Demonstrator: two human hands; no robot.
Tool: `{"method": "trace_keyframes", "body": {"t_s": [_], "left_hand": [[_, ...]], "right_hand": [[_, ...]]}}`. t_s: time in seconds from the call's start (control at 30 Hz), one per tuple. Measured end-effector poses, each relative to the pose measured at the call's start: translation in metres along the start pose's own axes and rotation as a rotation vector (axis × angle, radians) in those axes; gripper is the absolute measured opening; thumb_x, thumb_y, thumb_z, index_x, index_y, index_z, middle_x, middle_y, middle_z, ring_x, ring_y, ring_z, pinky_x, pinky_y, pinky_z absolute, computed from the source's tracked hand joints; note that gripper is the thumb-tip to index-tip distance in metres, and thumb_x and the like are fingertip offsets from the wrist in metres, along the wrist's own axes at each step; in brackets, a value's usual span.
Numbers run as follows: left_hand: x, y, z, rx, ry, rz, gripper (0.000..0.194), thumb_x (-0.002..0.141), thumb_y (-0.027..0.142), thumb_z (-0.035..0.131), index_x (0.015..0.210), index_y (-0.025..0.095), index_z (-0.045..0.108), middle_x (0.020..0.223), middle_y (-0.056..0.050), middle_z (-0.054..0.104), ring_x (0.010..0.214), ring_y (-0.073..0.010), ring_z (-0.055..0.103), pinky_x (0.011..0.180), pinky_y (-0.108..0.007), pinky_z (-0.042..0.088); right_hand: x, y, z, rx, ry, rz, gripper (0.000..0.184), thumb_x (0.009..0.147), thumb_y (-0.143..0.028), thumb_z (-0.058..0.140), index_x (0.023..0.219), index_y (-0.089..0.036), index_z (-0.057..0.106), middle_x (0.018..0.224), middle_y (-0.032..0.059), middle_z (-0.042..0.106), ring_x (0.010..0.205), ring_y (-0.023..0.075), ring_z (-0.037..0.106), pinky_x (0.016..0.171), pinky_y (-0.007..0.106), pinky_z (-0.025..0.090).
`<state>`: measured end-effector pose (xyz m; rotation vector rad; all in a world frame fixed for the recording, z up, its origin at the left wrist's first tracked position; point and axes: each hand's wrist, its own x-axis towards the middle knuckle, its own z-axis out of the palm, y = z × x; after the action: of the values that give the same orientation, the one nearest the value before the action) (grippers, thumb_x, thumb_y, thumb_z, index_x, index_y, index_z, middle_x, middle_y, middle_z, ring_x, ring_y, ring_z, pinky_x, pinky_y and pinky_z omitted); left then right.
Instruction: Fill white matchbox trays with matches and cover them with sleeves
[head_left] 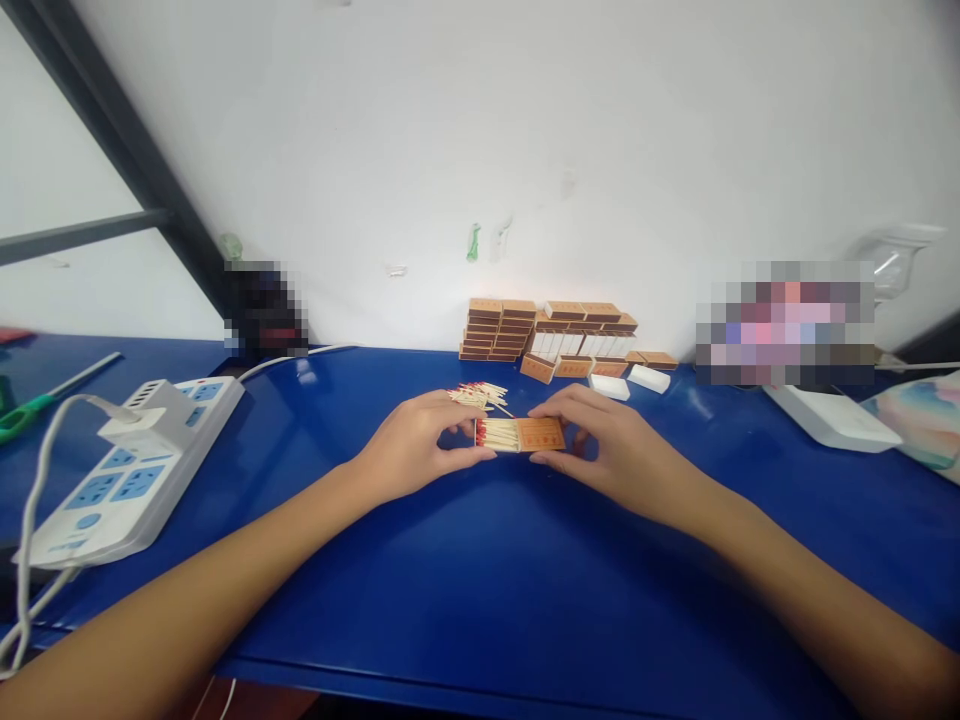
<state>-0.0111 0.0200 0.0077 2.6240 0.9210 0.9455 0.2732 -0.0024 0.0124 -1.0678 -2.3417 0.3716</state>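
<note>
Between my two hands is a matchbox, its orange-brown sleeve point(541, 434) covering the right half. The white tray sticks out to the left, full of red-tipped matches point(498, 434). My left hand point(420, 440) pinches the tray's left end between thumb and fingers. On the right, my right hand point(611, 440) grips the sleeve by its long edges. A loose heap of matches point(480, 394) lies on the blue table point(480, 580) just behind my left fingers. Two white matchbox trays point(609, 387) sit beyond my right hand.
Stacked matchboxes point(491, 330) stand against the white wall point(420, 150), with more boxes and upright white trays point(559, 345) beside them. A white power strip point(161, 470) with a plugged-in cable lies at left, near a green-handled tool point(30, 415). A white box-like object point(836, 420) lies at right.
</note>
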Motion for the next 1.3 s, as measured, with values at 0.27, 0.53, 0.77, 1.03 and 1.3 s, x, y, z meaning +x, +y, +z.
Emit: {"method": "trace_keyframes", "body": {"t_s": [0.27, 0.53, 0.77, 1.03, 1.3], "left_hand": [[0.0, 0.004, 0.001, -0.166, 0.007, -0.103, 0.036, 0.081, 0.036, 0.087, 0.113, 0.021, 0.078, 0.083, 0.001, 0.077, 0.068, -0.0122, 0.065, 0.067, -0.024, 0.052], [-0.002, 0.018, 0.006, -0.303, 0.009, -0.068, 0.043, 0.078, 0.036, 0.088, 0.117, 0.021, 0.077, 0.083, 0.001, 0.081, 0.076, -0.0157, 0.072, 0.073, -0.025, 0.056], [-0.004, 0.017, 0.007, -0.3, 0.023, -0.066, 0.046, 0.076, 0.039, 0.09, 0.116, 0.022, 0.075, 0.08, 0.004, 0.078, 0.074, -0.0138, 0.071, 0.074, -0.024, 0.055], [-0.001, 0.019, 0.007, -0.18, 0.269, -0.235, 0.042, 0.074, 0.043, 0.091, 0.106, 0.02, 0.075, 0.084, 0.001, 0.076, 0.071, -0.0132, 0.067, 0.067, -0.025, 0.053], [-0.005, 0.042, 0.018, -0.202, 0.22, -0.059, 0.04, 0.072, 0.041, 0.093, 0.1, 0.02, 0.073, 0.082, 0.002, 0.074, 0.07, -0.0121, 0.064, 0.068, -0.025, 0.053]], "right_hand": [[0.001, -0.01, 0.004, 0.02, 0.079, -0.021, 0.03, 0.096, -0.037, 0.073, 0.121, -0.023, 0.067, 0.113, 0.0072, 0.065, 0.076, 0.0162, 0.063, 0.069, 0.032, 0.056], [-0.002, -0.027, 0.019, 0.124, 0.11, -0.084, 0.036, 0.097, -0.028, 0.071, 0.132, -0.025, 0.062, 0.121, 0.0085, 0.064, 0.083, 0.0169, 0.065, 0.072, 0.032, 0.059], [-0.004, -0.028, 0.024, 0.094, 0.132, -0.09, 0.037, 0.099, -0.029, 0.068, 0.135, -0.028, 0.06, 0.126, 0.0089, 0.064, 0.095, 0.0204, 0.068, 0.082, 0.036, 0.062], [0.004, -0.033, 0.02, 0.447, 0.127, 0.381, 0.048, 0.094, -0.054, 0.069, 0.129, -0.021, 0.062, 0.112, 0.0119, 0.072, 0.077, 0.0221, 0.072, 0.062, 0.038, 0.063], [0.007, -0.054, 0.022, 0.895, 0.061, 0.447, 0.056, 0.095, -0.061, 0.064, 0.129, -0.018, 0.058, 0.081, 0.0022, 0.071, 0.056, 0.0151, 0.066, 0.053, 0.031, 0.058]]}}
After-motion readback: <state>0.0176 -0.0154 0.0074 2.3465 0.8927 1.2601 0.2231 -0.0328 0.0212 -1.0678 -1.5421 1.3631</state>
